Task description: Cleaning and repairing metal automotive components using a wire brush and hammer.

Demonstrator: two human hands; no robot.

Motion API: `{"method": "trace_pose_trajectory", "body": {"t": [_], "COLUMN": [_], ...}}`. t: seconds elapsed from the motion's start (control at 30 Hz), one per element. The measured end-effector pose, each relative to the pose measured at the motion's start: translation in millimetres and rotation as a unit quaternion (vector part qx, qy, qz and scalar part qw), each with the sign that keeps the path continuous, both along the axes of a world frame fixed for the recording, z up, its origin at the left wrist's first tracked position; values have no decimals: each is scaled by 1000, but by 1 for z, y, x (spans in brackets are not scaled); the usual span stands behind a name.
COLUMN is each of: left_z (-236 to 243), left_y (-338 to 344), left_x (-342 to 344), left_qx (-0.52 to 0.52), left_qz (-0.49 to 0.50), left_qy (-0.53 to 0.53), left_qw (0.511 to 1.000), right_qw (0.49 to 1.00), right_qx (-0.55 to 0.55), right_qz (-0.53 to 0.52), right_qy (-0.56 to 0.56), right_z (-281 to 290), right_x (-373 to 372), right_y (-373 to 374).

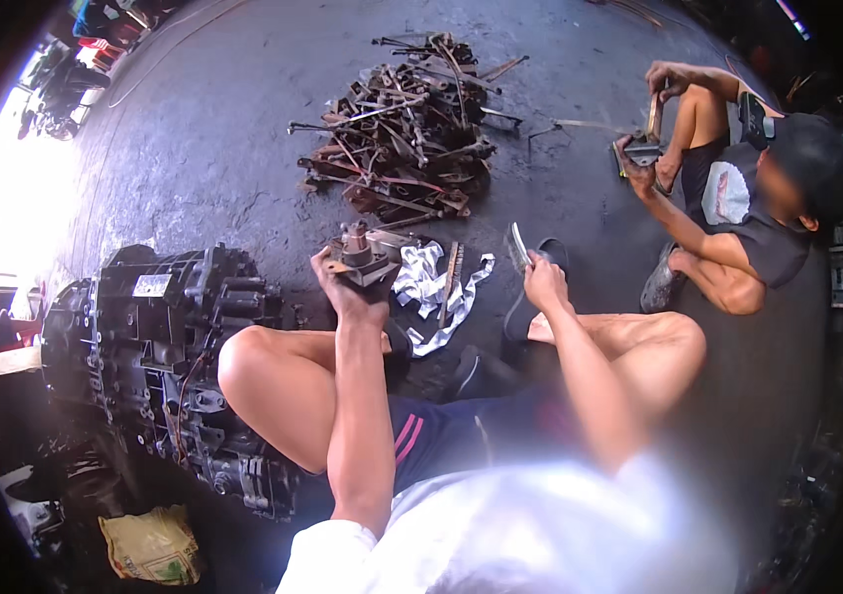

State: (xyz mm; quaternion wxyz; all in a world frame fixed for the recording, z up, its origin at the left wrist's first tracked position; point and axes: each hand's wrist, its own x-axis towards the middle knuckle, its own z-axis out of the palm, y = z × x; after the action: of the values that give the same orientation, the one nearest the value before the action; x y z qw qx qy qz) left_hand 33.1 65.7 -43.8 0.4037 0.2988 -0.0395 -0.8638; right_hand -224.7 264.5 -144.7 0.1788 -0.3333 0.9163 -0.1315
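Part (360,259), a dark metal piece with a brownish block on top, sits in the left hand (350,297), raised over the floor near the left knee, with the fingers wrapped around its underside and edge. The right hand (546,285) is closed around the handle of a brush (518,249), whose head points away from the body, well apart from the part, so at this instant no brushing shows. Judging by its dark, grimy look, the part seems unfinished; how much of it has been brushed, I cannot tell. Between the feet lies a crumpled white scrap (419,272) with a 2nd brush (453,272) on it. Beyond is a tangled pile (401,148) of rusty rods and brackets; whether those are done or waiting is unclear. To the left stands a gearbox (154,307); to the right, 1 co-worker (738,233) holds another metal piece (644,153).
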Motion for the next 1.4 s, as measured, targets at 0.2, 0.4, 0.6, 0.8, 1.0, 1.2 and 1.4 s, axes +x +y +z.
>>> {"method": "trace_pose_trajectory", "body": {"t": [0.2,0.4,0.6,0.8,1.0,1.2,1.4], "left_z": [38,48,44,46,50,56,72], "left_y": [40,61,60,57,60,49,50], "left_x": [14,18,8,2,7,-20,-24], "left_qx": [54,130,127,102,107,87,65], "left_qz": [-67,-85,-77,-97,-86,-108,-99], "left_qy": [27,12,4,70,-13,55,43], "left_qw": [996,988,989,988,990,989,992], "right_qw": [971,913,937,956,985,980,948], "right_qx": [-28,197,135,178,83,-64,-177], "right_qz": [84,-5,-184,-86,-95,-152,-133], "right_qy": [220,-358,-265,-218,-120,-107,-231], "right_z": [-80,-146,-166,-162,-101,-53,55], "right_x": [50,118,131,82,39,-32,5], "right_y": [-17,-70,-73,-48,-16,18,-18]}}
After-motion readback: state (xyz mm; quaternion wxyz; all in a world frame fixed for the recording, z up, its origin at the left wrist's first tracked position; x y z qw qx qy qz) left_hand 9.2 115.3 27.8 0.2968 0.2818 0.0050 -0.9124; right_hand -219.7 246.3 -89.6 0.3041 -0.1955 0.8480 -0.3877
